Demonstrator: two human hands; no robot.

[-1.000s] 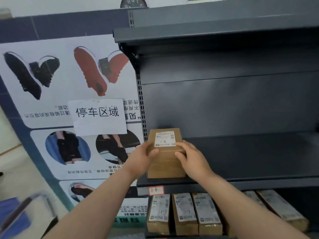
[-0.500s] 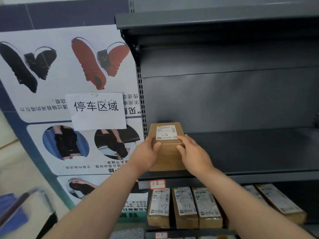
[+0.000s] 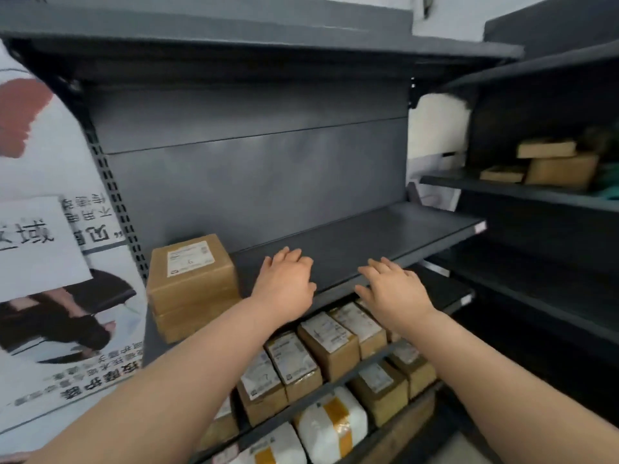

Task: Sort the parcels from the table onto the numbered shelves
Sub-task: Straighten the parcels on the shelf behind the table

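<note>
A brown cardboard parcel (image 3: 192, 283) with a white label stands at the left end of a dark grey shelf (image 3: 368, 239), on top of a second brown box. My left hand (image 3: 284, 283) hovers just right of it, fingers apart, holding nothing. My right hand (image 3: 392, 289) is further right over the shelf's front edge, also open and empty. Both palms face down.
The shelf below holds a row of labelled brown parcels (image 3: 328, 339); lower still lie white bagged parcels (image 3: 335, 426). A poster (image 3: 43, 249) covers the wall to the left. A second rack at right carries brown boxes (image 3: 559, 165).
Both hands have let go of the parcel, which now rests on the shelf, and moved to the right of it. The view has swung right and down.
</note>
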